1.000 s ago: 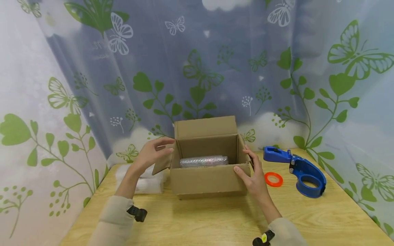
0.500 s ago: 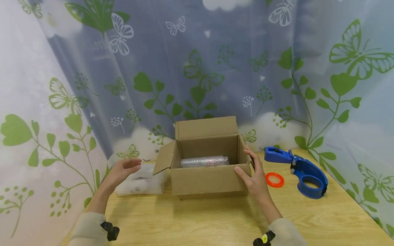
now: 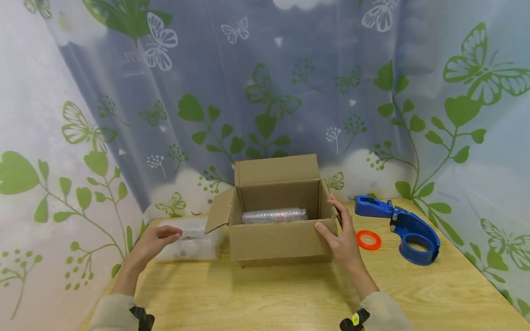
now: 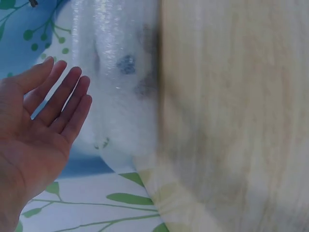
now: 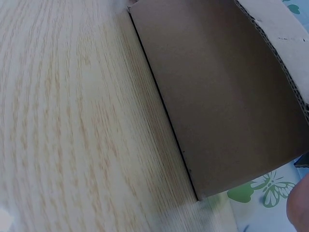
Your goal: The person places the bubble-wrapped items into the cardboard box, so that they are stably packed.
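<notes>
An open cardboard box [image 3: 273, 239] stands mid-table with a bubble-wrapped roll [image 3: 274, 215] lying inside. My right hand [image 3: 333, 225] rests against its front right corner, thumb on the front face and straight fingers along the right side. My left hand [image 3: 167, 233] hovers open, palm up, at the near edge of a pile of clear bubble wrap [image 3: 192, 241] left of the box. In the left wrist view the left hand [image 4: 67, 84] is flat and empty beside the bubble wrap [image 4: 120, 96]. The right wrist view shows the box wall [image 5: 217, 96] on the wooden table [image 5: 72, 121].
A blue tape dispenser [image 3: 403, 227] and an orange tape ring [image 3: 368, 240] lie right of the box. The box's left flap [image 3: 219, 211] sticks out over the bubble wrap. A butterfly-patterned curtain [image 3: 265, 92] closes in the table [image 3: 290, 294] at the back and sides.
My left hand left the box's left flap and dropped leftward to the bubble wrap pile. The flap swung outward. My right hand stayed on the box corner.
</notes>
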### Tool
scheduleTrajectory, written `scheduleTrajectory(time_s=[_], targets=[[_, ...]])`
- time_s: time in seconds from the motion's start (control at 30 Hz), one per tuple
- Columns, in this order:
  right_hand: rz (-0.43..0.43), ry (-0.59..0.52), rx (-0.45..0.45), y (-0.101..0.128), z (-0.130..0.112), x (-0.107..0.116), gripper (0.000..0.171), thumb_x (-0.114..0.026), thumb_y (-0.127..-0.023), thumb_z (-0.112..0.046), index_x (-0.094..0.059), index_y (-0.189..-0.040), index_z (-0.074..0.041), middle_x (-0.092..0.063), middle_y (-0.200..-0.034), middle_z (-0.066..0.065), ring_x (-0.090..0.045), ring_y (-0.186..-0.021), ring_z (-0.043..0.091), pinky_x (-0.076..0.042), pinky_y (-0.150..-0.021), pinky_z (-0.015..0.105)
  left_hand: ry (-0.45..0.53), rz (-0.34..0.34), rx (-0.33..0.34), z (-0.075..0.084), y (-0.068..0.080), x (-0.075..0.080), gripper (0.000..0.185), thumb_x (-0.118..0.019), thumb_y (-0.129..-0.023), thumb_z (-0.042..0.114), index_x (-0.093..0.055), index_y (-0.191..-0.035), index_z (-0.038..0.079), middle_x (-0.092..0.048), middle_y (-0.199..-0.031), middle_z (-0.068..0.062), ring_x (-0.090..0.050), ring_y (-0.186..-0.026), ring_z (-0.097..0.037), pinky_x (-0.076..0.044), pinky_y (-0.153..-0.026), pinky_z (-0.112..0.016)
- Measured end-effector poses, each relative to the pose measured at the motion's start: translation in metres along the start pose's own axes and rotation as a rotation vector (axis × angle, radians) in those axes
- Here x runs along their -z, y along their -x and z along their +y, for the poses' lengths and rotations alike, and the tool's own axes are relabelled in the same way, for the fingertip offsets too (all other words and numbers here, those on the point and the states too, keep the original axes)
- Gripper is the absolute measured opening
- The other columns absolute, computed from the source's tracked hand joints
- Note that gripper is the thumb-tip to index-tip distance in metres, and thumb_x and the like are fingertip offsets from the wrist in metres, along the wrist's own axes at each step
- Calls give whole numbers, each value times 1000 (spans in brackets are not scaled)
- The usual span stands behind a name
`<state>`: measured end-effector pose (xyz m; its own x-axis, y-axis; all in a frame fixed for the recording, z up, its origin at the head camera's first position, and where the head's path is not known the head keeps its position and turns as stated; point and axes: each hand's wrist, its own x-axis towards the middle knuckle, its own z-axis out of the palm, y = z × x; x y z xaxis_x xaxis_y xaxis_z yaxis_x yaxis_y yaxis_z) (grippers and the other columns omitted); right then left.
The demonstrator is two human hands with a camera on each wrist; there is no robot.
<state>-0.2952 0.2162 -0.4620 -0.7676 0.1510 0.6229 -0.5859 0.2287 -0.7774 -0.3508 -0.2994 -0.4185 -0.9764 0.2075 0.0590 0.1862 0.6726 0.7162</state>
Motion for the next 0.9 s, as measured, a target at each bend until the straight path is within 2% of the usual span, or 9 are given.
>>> scheduleTrajectory(time_s=[0.13, 0.23, 0.3, 0.43, 0.5, 0.63, 0.8, 0.9], targets=[[4, 1, -4, -1, -2, 0, 64, -72, -95, -2, -44, -152, -11, -30, -169, 1, -24, -156, 24, -18, -125, 59, -75, -16, 2, -8, 1, -5, 43, -63, -106, 38, -69, -134, 6, -62, -141, -23, -52, -131, -50, -46, -103, -65], [2, -5, -6, 0, -8, -1, 64, -71, -94, 1, -43, -152, -6, -29, -170, 7, -23, -157, 28, -17, -125, 61, -88, -30, -9, -12, 1, -8, 40, -64, -105, 32, -68, -136, 6, -58, -144, -25, -51, -132, -52, -48, -100, -65], [-2, -15, -7, 1, -17, -2, 63, -70, -94, 3, -43, -150, -1, -29, -169, 14, -23, -156, 33, -16, -124, 63, -93, -34, -31, -14, 0, -9, 40, -67, -103, 27, -67, -137, 5, -57, -145, -26, -49, -133, -53, -49, -100, -64], [-9, -23, -21, 3, -35, -2, 61, -70, -94, 4, -42, -149, 4, -29, -168, 20, -23, -156, 38, -16, -124, 65, -129, -43, -82, -15, 2, -13, 45, -75, -97, 19, -65, -137, 1, -58, -141, -30, -51, -131, -55, -51, -98, -63], [-13, -19, -28, 3, -39, -2, 61, -70, -94, 3, -42, -149, 4, -29, -168, 19, -23, -156, 37, -17, -124, 64, -171, -43, -115, -15, 3, -13, 48, -78, -94, 16, -65, -136, -1, -59, -138, -32, -54, -126, -55, -52, -95, -63], [-13, -19, -29, 3, -42, -3, 61, -70, -94, 3, -42, -149, 4, -29, -168, 17, -23, -156, 35, -17, -124, 63, -211, -23, -139, -17, 4, -13, 48, -81, -89, 12, -67, -134, 0, -62, -135, -28, -57, -121, -52, -51, -92, -64], [-9, -20, -33, 3, -42, -3, 62, -70, -94, 3, -43, -149, 4, -30, -168, 13, -24, -155, 34, -17, -125, 62, -234, -8, -157, -25, 4, -13, 43, -83, -85, 8, -72, -127, 4, -65, -134, -26, -54, -126, -55, -49, -95, -67], [-10, -15, -36, 2, -36, -2, 61, -70, -94, 3, -43, -149, 2, -30, -169, 14, -24, -155, 35, -16, -124, 63, -246, -39, -155, -25, 6, -12, 45, -84, -84, 8, -72, -127, 4, -64, -135, -27, -51, -128, -58, -47, -98, -68]])
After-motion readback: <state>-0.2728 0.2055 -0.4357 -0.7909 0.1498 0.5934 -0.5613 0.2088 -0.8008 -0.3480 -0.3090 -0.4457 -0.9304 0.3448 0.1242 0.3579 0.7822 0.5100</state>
